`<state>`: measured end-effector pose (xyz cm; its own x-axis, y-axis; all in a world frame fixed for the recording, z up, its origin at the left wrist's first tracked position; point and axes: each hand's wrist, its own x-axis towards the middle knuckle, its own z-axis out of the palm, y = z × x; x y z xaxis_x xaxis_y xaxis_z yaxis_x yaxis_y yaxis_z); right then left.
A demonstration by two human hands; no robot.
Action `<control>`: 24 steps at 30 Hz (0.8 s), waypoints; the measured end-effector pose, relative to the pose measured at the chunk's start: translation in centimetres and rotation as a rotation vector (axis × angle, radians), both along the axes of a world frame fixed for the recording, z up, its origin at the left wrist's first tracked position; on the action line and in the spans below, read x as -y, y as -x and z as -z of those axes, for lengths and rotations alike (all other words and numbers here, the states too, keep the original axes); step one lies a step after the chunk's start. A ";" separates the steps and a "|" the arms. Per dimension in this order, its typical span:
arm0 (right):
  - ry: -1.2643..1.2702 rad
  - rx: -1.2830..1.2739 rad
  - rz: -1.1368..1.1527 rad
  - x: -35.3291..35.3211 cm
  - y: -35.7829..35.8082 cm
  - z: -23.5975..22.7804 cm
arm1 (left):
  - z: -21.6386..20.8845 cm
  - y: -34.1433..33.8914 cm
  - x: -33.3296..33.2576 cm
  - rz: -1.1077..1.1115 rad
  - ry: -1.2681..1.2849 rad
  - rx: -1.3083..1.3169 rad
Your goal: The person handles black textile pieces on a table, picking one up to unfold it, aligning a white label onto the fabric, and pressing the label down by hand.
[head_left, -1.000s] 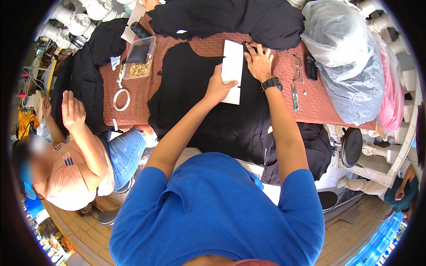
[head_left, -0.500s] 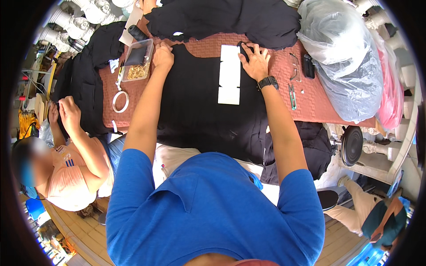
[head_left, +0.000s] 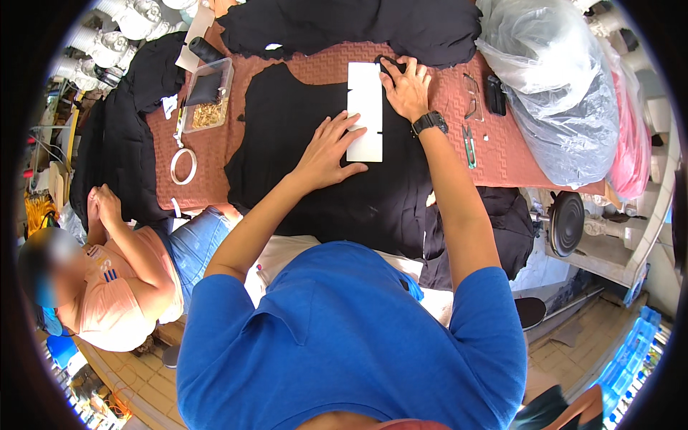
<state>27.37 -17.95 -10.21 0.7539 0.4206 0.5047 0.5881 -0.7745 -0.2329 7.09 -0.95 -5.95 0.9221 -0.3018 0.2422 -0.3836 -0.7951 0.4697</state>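
A black fabric piece (head_left: pixel 287 118) lies spread over the table in front of me. On it rests a white rectangular template (head_left: pixel 365 93) with small notches along its sides. My left hand (head_left: pixel 328 153) lies open, its fingertips on the template's lower left edge and its thumb below on the cloth. Just right of the template's upper end, my right hand (head_left: pixel 407 89) rests with fingers spread on the fabric's upper right edge. A black watch (head_left: pixel 430 123) is on that wrist.
Left of the fabric are a clear plastic box (head_left: pixel 208 94), a black thread cone (head_left: pixel 206 50) and a white ring (head_left: pixel 183 166). At right lie thread snips (head_left: pixel 469 147), eyeglasses (head_left: pixel 471 97), a black case (head_left: pixel 494 94) and a plastic-wrapped bundle (head_left: pixel 559 93). A seated co-worker (head_left: pixel 129 287) is at left.
My left hand has moved right and nearer, from the fabric's upper left edge onto the template. My right hand stays beside the template. The person at lower right has moved nearer the bottom edge.
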 end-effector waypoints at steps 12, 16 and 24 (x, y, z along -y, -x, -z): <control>-0.002 -0.089 0.024 0.0 -0.6 0.3 | 1.2 -0.7 0.7 -0.074 -0.099 0.060; -0.002 -0.084 0.030 -0.1 -0.7 0.4 | 1.3 -0.7 0.8 -0.092 -0.119 0.060; -0.008 -0.071 0.031 -0.1 -0.5 0.4 | 1.6 -1.4 1.0 -0.119 -0.145 0.072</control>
<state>27.88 -17.84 -10.57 0.8004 0.3927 0.4530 0.5456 -0.7902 -0.2790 8.51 -1.91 -7.58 0.9352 -0.2286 0.2706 -0.3116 -0.8942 0.3215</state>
